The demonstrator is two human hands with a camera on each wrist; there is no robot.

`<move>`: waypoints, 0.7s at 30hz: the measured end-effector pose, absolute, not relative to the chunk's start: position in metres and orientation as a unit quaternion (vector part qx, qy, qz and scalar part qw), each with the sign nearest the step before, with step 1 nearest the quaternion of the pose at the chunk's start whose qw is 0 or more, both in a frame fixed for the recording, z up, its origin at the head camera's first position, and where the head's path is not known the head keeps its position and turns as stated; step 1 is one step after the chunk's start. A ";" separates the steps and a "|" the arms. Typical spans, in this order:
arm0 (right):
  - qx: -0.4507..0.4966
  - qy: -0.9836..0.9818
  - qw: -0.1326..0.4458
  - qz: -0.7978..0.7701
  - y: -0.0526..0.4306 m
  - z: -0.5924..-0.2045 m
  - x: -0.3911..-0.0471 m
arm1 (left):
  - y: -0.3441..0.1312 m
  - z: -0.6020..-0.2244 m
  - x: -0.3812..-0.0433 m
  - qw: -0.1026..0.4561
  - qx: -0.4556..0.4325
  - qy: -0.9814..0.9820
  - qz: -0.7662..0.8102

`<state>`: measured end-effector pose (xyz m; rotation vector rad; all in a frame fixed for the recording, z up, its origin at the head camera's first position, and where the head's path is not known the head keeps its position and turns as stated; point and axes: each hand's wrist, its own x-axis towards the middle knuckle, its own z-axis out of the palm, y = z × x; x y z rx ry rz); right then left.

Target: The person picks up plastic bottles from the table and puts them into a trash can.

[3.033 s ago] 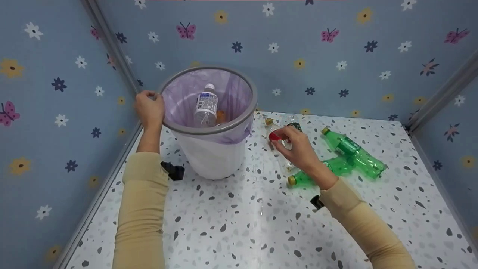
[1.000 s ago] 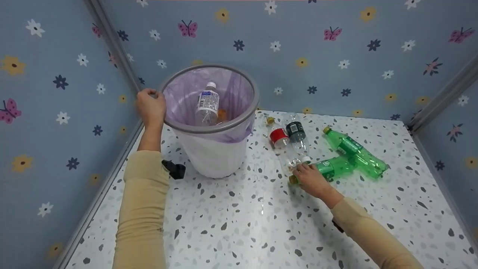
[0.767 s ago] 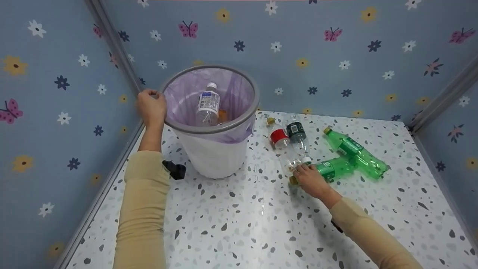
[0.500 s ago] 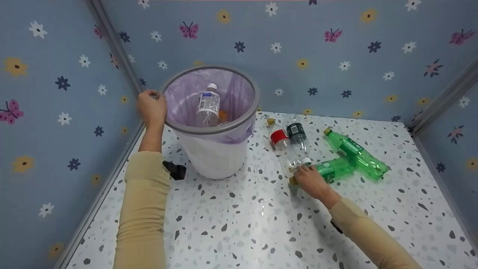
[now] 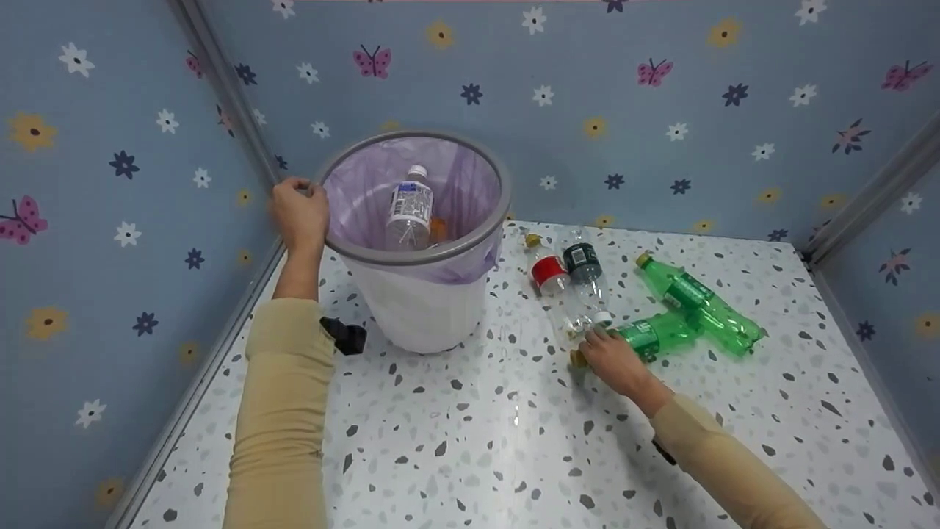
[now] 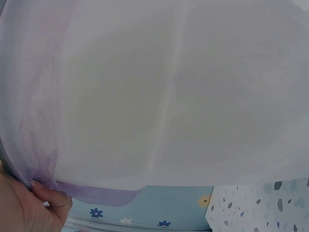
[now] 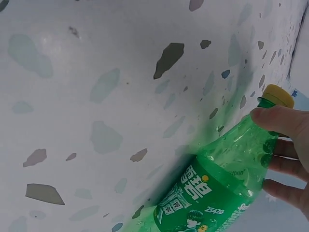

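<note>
My left hand is at the left side of the bin's grey rim, thumb and fingers pinching the purple bin liner where it folds over the edge. A white bin stands upright beneath it. Low on the table, my right hand grips a green plastic bottle by its neck, just below the yellow cap. In the right wrist view the thumb lies on one side of the neck and the fingers curl at the other. This bottle lies on its side.
A second green bottle lies behind, overlapping the gripped one. Left of them lie a red-labelled clear bottle and a dark-labelled clear bottle. Inside the bin stands a clear bottle. Patterned walls enclose the speckled table.
My right hand has moved from over the clear bottles down toward me, onto the green bottle's neck, and stayed there over the last second. My left hand keeps its place at the rim.
</note>
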<state>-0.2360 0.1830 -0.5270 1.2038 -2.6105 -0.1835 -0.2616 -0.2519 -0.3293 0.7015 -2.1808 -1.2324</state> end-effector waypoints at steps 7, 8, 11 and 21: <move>0.414 -0.895 0.161 -0.037 0.183 -0.523 -0.232 | -0.252 -0.330 -0.262 0.262 0.259 -0.806 -0.463; 0.414 -0.895 0.163 -0.034 0.183 -0.522 -0.231 | -0.252 -0.330 -0.262 0.261 0.259 -0.808 -0.461; 0.416 -0.892 0.172 -0.031 0.181 -0.520 -0.228 | -0.253 -0.330 -0.262 0.261 0.261 -0.811 -0.453; 0.423 -0.888 0.177 0.026 0.178 -0.504 -0.215 | -0.254 -0.329 -0.262 0.257 0.264 -0.815 -0.448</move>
